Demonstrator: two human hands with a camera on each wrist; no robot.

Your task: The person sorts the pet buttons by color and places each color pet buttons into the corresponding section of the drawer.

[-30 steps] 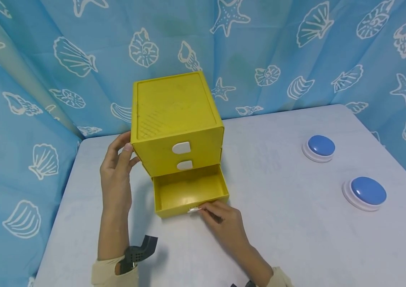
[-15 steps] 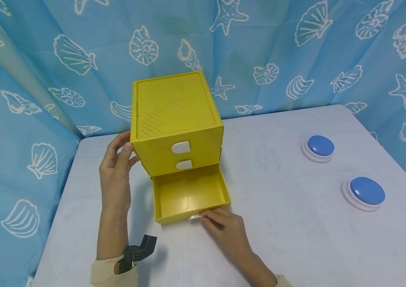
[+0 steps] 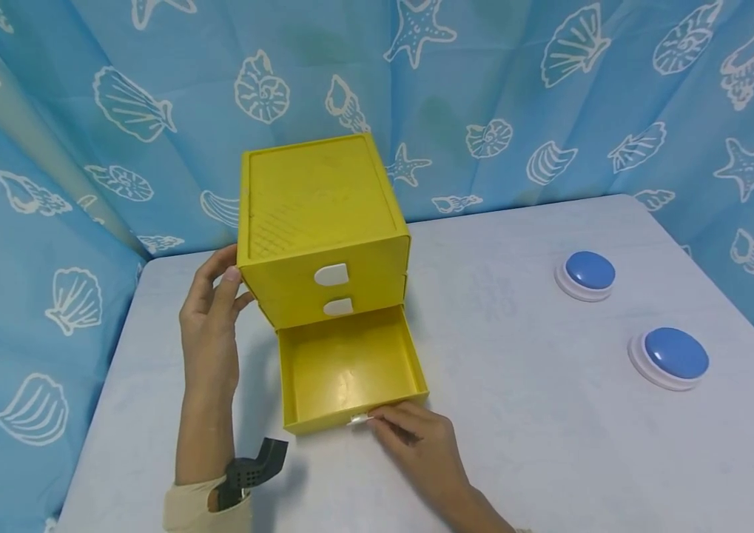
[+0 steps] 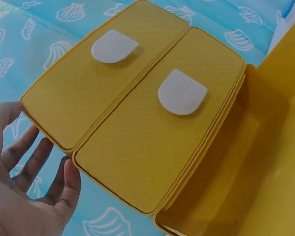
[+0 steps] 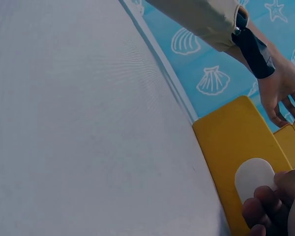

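The cabinet (image 3: 323, 200) stands on the table (image 3: 516, 459), and its bottom drawer (image 3: 346, 370) juts out well beyond its front, toward the person. The right hand (image 3: 422, 438) pinches the drawer's white handle (image 3: 359, 419), thumb and fingers together on it, in front of the cabinet. The left hand (image 3: 210, 314) lies against the cabinet's left side near the front corner, its fingers apart and touching the edge rather than wrapped round anything.

The likeliest trouble is the drawer coming right out. How much of its back end sits inside the cabinet is hidden, and no stop shows; a further firm pull could free it, and its front might then drop. The handle is small and the pinch looks to sit toward its right end, so an uneven tug could skew the drawer and jam it against the cabinet's walls, or the fingertips could slip off.

The cabinet itself could slide or turn toward the person if the drawer binds, since the left hand seems to steady one side alone. Those fingers rest close to the seam between the upper drawers, so a shift there might nip them.

The two blue buttons (image 3: 676, 353) (image 3: 590, 269), well to the cabinet's right, look out of the way, as does the curtain (image 3: 456, 89) behind it.
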